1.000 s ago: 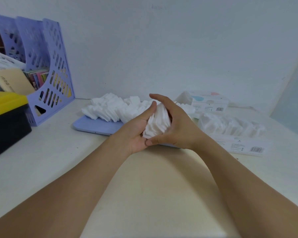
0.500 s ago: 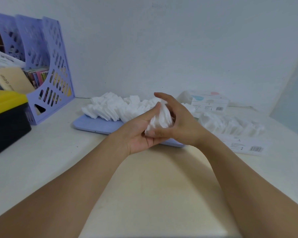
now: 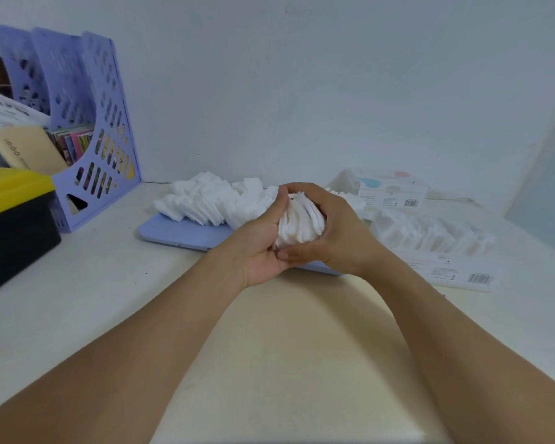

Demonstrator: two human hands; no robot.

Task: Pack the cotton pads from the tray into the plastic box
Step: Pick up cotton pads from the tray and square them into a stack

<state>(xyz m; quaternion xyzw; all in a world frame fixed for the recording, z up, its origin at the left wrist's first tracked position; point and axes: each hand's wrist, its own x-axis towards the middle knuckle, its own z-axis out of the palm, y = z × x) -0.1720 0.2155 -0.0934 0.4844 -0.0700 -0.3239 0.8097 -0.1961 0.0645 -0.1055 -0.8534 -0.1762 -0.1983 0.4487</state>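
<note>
Over the front edge of the flat lilac plastic tray [image 3: 180,233], where loose white square cotton pads [image 3: 205,200] lay heaped, the left hand [image 3: 257,248] and right hand [image 3: 337,232] each had their grip clamped on one fanned bundle of pads [image 3: 302,224]. Squaring its edges before carrying it right to the clear plastic box [image 3: 430,241], already part filled, would probably help it slot in neatly.

Both hands squeezing a stack of cotton pads

Left hand [image 3: 263,248] and right hand [image 3: 337,238] clasp the stack [image 3: 300,224] above the lilac tray [image 3: 173,232]; plastic box [image 3: 436,248] lies right.
</note>
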